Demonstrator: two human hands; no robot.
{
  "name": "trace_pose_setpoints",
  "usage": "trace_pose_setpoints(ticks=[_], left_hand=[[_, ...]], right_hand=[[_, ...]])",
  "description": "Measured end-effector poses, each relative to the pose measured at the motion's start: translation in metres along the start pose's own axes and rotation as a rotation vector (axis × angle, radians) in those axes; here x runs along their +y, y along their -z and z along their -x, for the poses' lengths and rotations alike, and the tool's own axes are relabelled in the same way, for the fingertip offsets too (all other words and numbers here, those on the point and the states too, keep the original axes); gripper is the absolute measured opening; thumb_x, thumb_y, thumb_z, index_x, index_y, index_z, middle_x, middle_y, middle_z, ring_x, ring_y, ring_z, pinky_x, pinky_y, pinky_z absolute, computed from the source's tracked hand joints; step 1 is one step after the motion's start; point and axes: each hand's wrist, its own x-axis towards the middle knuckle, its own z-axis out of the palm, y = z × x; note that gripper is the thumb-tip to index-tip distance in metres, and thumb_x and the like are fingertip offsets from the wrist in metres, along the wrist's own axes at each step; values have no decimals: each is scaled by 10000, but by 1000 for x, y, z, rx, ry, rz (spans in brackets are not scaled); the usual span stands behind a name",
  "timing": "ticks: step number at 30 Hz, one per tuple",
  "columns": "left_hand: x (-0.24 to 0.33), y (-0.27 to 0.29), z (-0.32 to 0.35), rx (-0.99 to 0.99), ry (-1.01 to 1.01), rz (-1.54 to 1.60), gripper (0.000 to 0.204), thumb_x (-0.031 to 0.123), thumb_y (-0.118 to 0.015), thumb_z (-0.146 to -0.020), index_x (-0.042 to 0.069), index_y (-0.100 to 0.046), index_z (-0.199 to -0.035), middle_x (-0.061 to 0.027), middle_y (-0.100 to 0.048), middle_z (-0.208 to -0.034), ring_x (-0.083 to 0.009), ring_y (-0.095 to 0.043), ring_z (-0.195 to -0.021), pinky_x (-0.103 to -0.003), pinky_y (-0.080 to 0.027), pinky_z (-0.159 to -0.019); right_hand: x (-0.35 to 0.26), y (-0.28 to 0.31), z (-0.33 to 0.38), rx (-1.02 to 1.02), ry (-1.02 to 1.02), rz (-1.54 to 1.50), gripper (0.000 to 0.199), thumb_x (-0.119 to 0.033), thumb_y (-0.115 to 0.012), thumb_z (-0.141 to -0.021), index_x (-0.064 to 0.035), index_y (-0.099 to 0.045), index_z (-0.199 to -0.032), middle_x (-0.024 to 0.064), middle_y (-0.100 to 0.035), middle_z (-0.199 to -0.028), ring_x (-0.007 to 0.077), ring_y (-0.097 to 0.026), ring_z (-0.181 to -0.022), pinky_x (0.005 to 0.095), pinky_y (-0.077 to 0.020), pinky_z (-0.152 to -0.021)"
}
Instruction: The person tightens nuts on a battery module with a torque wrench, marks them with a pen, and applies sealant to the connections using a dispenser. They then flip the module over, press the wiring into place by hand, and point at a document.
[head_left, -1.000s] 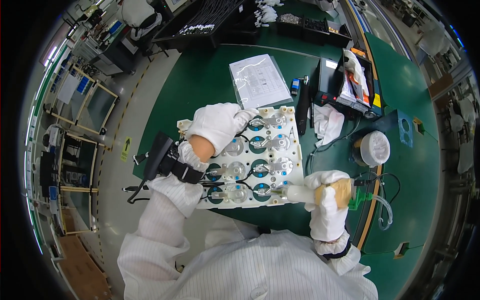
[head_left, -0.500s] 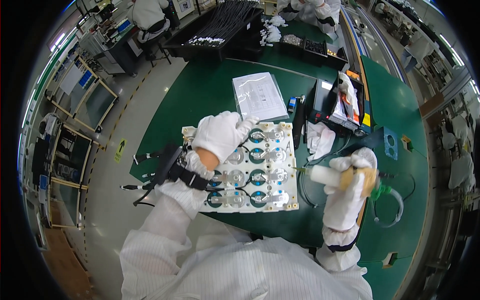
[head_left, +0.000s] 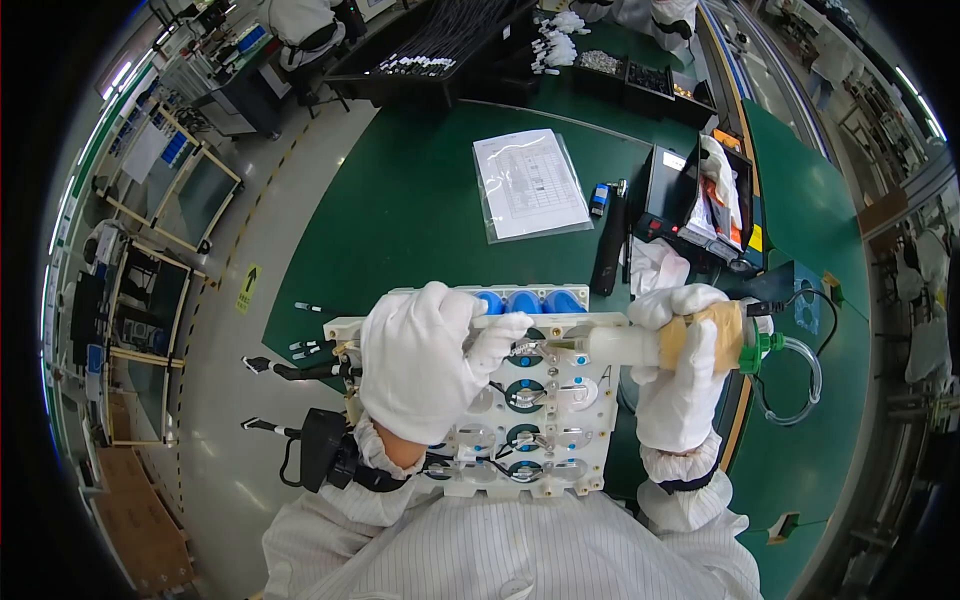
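Note:
In front of me a white battery module [head_left: 600, 425] is tilted so that blue cylindrical cells [head_left: 525, 301] show behind its upper edge. Round openings with clear metal-looking tabs, blue dots and dark wires cover its face. My left hand [head_left: 425, 355], white-gloved, lies over the module's upper left part, fingers closed with their tips by the top row of openings; what they pinch is hidden. My gloved right hand [head_left: 685, 385] grips a glue syringe [head_left: 622, 346] wrapped in tan tape, with a green cap [head_left: 757, 352] and clear hose. Its tip reaches the module's upper right opening.
A sleeved paper sheet [head_left: 530, 182] lies on the green table [head_left: 380, 210]. At the right stand a black box device [head_left: 668, 195] and a crumpled white cloth [head_left: 657, 266]. Black cable ends [head_left: 300, 370] stick out left of the module. A black tray of cables [head_left: 440, 45] is farther back.
The module has been tilted up, bringing the blue cells into view. My right hand has brought the syringe left onto the module. My left hand has moved lower, fingers more curled.

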Motion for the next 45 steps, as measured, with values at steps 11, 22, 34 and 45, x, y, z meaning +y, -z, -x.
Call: trace_pose_setpoints(ticks=[11,22,34,45], left_hand=[[0,3,4,42,-46,13,393,423,-663,-762,63,-553,-648,-70,-476,-607,-250,-491,-553,-381,-393,-560],[2,6,6,-7,-13,13,418,446,-653,-765,70,-538,-622,-67,-478,-615,-246,-500,-553,-380,-393,-556],[1,10,10,24,-5,51,346,381,-690,-744,76,-551,-659,-57,-520,-638,-262,-525,-610,-385,-407,-579],[-3,10,17,-4,-10,94,308,334,-717,-668,92,-539,-741,-65,-495,-702,-265,-525,-662,-390,-411,-651]], right_hand=[[-5,-1,7,20,-36,-33,329,-356,-629,-835,-118,-461,-987,48,-527,-863,149,-525,-811,265,-384,-613],[-7,-1,6,1,-17,109,360,-449,-593,-846,-144,-456,-980,20,-526,-837,127,-531,-809,174,-334,-445],[-36,-18,-5,-105,-41,293,414,-449,-590,-842,-70,-503,-985,52,-571,-801,131,-573,-711,232,-449,-558],[-49,-82,-20,-345,-381,810,183,-119,-743,-642,-27,-586,-655,-10,-549,-596,80,-497,-545,238,-429,-509]])
